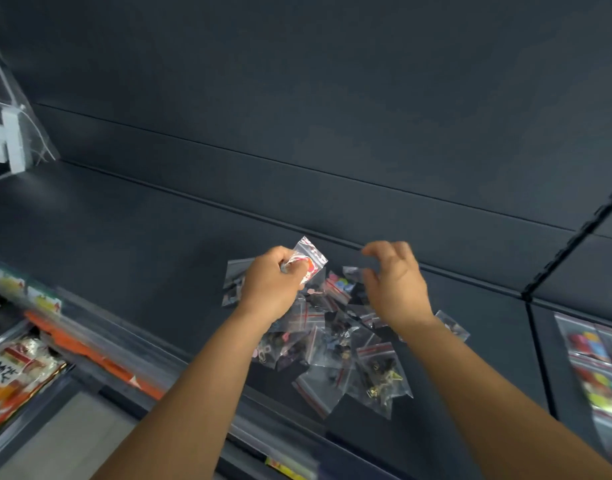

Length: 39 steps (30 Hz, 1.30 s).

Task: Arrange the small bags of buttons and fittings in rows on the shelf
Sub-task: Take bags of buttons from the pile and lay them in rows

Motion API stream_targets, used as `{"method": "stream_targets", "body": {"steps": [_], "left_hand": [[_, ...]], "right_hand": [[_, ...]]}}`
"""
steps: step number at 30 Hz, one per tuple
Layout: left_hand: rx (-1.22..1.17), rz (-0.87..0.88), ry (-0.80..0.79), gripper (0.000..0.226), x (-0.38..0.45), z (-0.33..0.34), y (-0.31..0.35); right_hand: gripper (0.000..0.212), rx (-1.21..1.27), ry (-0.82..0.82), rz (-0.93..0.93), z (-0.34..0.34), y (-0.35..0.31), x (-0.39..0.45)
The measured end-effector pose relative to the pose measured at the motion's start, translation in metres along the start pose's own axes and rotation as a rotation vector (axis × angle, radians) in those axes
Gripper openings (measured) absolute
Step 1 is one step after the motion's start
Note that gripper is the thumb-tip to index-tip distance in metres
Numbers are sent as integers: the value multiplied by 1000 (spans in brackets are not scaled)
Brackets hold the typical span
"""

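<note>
On shelf, one bag gripped, left hand

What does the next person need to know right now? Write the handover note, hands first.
Left hand: grips one small bag, raised over the pile.
Right hand: fingers loosely curled above the pile, holding nothing that shows.
Pile of bags: an overlapping heap on the dark shelf.
Done: no row on this shelf.
Left: lay out the held bag, then the pile, in rows.
</note>
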State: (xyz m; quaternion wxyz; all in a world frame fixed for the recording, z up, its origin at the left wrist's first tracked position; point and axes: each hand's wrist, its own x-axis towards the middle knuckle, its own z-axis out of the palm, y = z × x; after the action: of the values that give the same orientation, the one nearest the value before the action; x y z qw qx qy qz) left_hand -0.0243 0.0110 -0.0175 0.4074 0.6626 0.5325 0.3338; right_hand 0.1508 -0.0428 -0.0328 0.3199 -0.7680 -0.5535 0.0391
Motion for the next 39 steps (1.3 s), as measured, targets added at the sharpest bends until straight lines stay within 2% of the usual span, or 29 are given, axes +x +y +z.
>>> {"method": "stream_targets", "body": {"steps": [2,3,5,9,12,16,21,25,27,30,35,39], "left_hand": [[-4,-11,-1,10,-7,-1,-2],[-9,-16,-2,10,-9,-2,-4],[-48,-27,0,8,-13,-3,-6],[-91,-22,17,7,-20,-7,-7],[-122,-18,11,5,-22,-7,-5],[-144,1,3,9,-23,-4,1],[-136,6,27,17,-28,1,2],[-164,6,23,10,-33,-1,1],[-212,12,6,9,-33,0,4],[-308,46,-36,10,-35,7,19],[-416,132,-164,11,-48,40,57],[-428,153,-221,9,-61,76,83]], "right_hand": [[22,-69,-110,-187,8,-7,-4],[25,-148,-191,-220,13,-9,-5],[35,-279,-297,-159,21,-7,-5],[23,-244,-216,-85,24,-8,-5],[23,-200,-187,-28,17,-13,-6],[36,-222,-285,-22,19,-17,-7],[30,-204,-305,28,22,-21,-8],[25,41,-123,92,11,-15,-8],[12,325,-34,155,-7,-16,-9],[17,658,65,177,-39,-18,-15],[14,761,21,158,-80,-4,-35],[12,786,73,190,-111,18,-54]]}}
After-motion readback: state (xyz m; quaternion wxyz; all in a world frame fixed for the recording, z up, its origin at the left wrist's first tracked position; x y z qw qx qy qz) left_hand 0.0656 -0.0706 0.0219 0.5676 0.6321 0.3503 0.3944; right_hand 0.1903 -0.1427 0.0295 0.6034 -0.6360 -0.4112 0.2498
